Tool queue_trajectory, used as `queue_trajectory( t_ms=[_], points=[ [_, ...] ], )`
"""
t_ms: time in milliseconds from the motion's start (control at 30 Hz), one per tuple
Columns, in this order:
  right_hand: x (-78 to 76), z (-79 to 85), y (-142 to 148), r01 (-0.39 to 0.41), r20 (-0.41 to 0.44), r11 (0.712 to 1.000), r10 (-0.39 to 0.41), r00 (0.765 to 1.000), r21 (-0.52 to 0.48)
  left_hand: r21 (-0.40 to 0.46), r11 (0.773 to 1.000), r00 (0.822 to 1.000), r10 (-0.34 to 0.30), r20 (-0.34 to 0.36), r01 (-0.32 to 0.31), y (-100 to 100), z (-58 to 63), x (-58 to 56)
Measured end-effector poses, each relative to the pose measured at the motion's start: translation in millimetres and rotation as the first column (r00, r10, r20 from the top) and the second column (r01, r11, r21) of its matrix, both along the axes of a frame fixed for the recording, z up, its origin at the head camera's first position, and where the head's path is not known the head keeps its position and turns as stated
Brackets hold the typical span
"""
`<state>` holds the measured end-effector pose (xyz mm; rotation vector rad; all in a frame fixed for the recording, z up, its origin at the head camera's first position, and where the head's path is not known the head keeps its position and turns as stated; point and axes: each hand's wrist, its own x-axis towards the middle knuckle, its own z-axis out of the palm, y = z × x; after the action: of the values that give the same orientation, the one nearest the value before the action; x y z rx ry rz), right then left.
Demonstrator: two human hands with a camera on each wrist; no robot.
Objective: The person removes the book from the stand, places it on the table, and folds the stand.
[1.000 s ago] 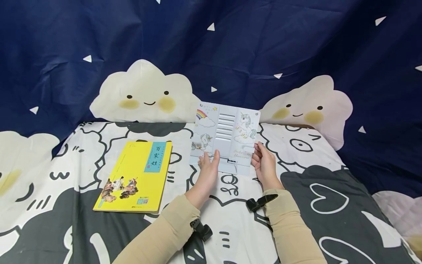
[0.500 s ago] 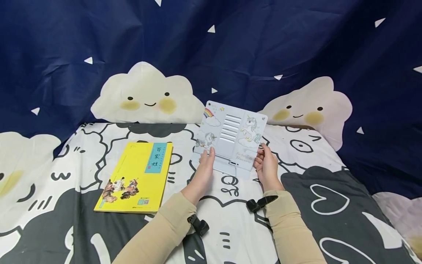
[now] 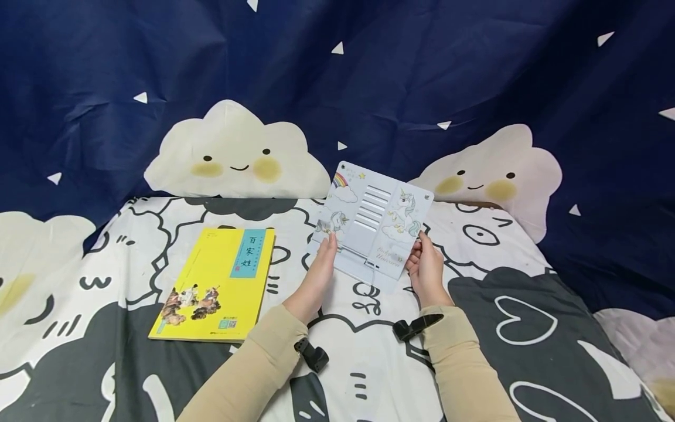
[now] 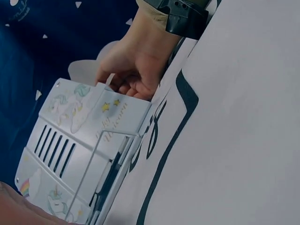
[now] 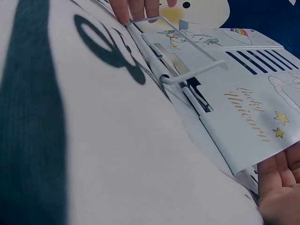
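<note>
A pale metal book stand (image 3: 371,220), printed with unicorns, a rainbow and stars, is held up at a tilt over the bedding. Slots run down its middle, and a wire page holder (image 5: 197,77) sticks out along its lower edge. My left hand (image 3: 316,272) holds the lower left side, thumb toward me; its fingertips (image 5: 136,8) show at the far end in the right wrist view. At the opposite edge, my right hand (image 3: 428,266) grips the side, with its fingers (image 5: 276,171) partly hidden behind the panel.
A yellow book (image 3: 216,287) with a blue title label lies flat on the patterned bedding (image 3: 358,351), left of the stand. Behind stands a dark blue cloth backdrop (image 3: 379,70) with cloud shapes. Black wrist cameras (image 3: 312,354) sit on both sleeves.
The book stand has turned clockwise and shifted slightly right. My left hand has moved left, from in front of the stand to its lower left side. My right hand keeps its grip.
</note>
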<state>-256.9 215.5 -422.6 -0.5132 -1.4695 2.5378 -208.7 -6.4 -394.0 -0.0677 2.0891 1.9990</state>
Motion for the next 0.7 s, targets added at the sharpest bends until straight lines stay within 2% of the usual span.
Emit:
queue_trajectory(
  t_ms=[233,500,700],
  points=[
    [-0.2,-3.1,1.2,-0.022,-0.005,0.999,0.022,1.0,0.039,0.0,0.999,0.999,0.032,0.015,-0.032,2.6,-0.6,2.5],
    [0.3,-5.1,1.8,-0.063,0.01,0.99,0.063,0.998,0.126,-0.024,0.996,0.994,0.09,0.058,-0.089,13.7,1.2,12.5],
    [-1.1,-6.3,1.8,-0.064,-0.003,0.989,0.065,0.998,0.131,-0.012,0.999,0.997,0.046,0.064,-0.046,23.2,1.0,20.7]
  ],
)
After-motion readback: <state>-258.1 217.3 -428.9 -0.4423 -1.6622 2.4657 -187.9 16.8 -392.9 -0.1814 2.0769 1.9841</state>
